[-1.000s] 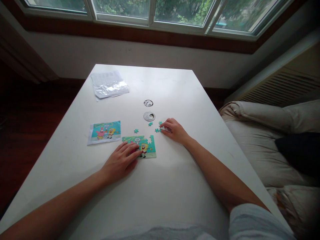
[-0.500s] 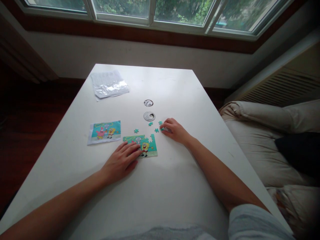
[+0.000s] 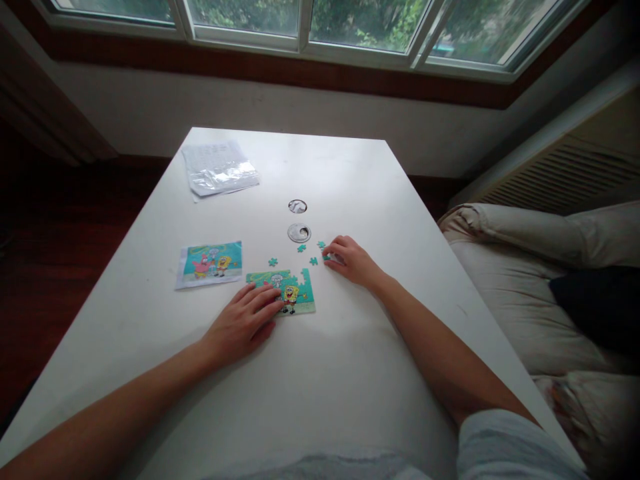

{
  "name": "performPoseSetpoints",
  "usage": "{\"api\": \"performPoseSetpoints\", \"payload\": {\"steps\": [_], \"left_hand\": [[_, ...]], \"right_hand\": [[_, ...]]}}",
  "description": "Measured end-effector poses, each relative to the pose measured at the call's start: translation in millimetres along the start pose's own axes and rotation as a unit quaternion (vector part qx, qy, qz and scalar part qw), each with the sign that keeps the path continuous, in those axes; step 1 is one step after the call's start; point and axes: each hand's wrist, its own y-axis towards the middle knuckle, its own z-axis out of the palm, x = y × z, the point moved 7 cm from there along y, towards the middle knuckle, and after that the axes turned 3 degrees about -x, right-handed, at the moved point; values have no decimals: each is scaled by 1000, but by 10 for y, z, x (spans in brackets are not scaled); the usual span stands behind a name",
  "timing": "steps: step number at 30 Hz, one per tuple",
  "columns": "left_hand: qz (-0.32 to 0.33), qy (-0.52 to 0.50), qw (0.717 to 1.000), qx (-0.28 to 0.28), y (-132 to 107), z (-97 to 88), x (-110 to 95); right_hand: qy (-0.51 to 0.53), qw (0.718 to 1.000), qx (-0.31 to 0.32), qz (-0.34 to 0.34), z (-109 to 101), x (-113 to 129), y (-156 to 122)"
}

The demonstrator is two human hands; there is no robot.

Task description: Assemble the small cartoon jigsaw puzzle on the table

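Note:
A partly joined jigsaw puzzle [image 3: 306,300] with cartoon figures lies on the white table [image 3: 340,387]. My left hand [image 3: 247,319] rests flat over its left part, fingers spread, hiding some of the picture. Along the puzzle's upper right edge there is a jagged gap. To the right, my right hand [image 3: 347,260] has its thumb and fingers pinched around a small teal puzzle piece [image 3: 327,256], mostly covered by the fingers. Loose teal pieces lie close by: one piece [image 3: 313,261] beside the fingertips, another piece [image 3: 301,248] farther back, and a piece [image 3: 273,262] above the puzzle.
Left of the puzzle lies a printed reference picture [image 3: 213,265] on white paper. A clear plastic bag with paper [image 3: 220,170] sits at the far left corner. Two round metallic fittings [image 3: 299,233] are set in the tabletop. A beige sofa [image 3: 500,287] stands at right.
My right hand has shifted very slightly to the right with its pinched fingers. My left hand stays in place on the puzzle.

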Motion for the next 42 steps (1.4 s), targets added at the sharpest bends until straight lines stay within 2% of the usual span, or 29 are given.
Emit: {"api": "performPoseSetpoints", "payload": {"steps": [4, 11, 21, 26, 30, 36, 42], "left_hand": [[-1, 0, 1000, -1, -3, -4, 2], [4, 2, 1000, -3, 4, -15, -5], [17, 22, 1000, -12, 15, -37, -37], [85, 21, 995, -51, 6, -121, -194], [138, -8, 989, -43, -20, -111, -304], [129, -6, 990, -50, -1, -115, -293], [155, -25, 987, -34, -22, -94, -340]], "right_hand": [[15, 1000, -22, -2, -7, -3, -5], [75, 991, -108, 19, -69, -167, -17], [88, 990, -107, -1, -66, -81, 7], [81, 990, -115, 0, -74, -78, 7], [87, 989, -122, 8, -84, -88, 3], [94, 987, -127, 8, -87, -69, 6], [100, 985, -138, 27, -100, -65, -1]]}}
